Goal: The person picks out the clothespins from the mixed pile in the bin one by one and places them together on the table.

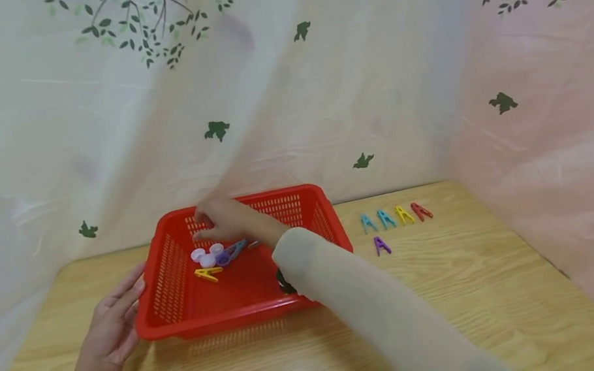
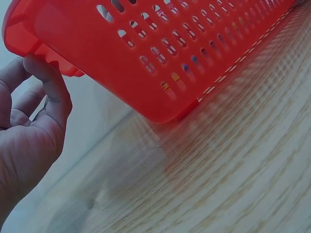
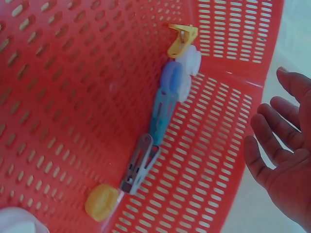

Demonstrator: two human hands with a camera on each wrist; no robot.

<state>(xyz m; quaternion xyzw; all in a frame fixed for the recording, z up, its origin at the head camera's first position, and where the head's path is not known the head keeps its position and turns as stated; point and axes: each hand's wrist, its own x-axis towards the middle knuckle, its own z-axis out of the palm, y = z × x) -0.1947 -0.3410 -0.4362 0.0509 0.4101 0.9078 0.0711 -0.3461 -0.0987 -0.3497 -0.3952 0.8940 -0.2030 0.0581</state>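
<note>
A red plastic basket (image 1: 208, 324) stands on the table, and my left hand (image 1: 113, 327) grips its left rim; the left wrist view shows thumb and fingers at that edge. Above the basket's back part hovers my right hand (image 1: 228, 219), its fingers loosely bent and holding nothing. Inside lie a yellow clothespin (image 1: 208, 274), several white caps (image 1: 207, 260), a purple cap (image 1: 223, 259) and a blue clothespin (image 1: 236, 248). The right wrist view also has a grey clothespin (image 3: 138, 167) and a yellow cap (image 3: 102, 203) there. My right forearm hides part of the basket.
Right of the basket, a row on the wooden table (image 1: 470, 287) has two blue clothespins (image 1: 386, 218), a yellow one (image 1: 404, 214) and a red one (image 1: 421, 210). A purple clothespin (image 1: 382, 245) lies in front of them. A patterned curtain (image 1: 267, 84) hangs behind.
</note>
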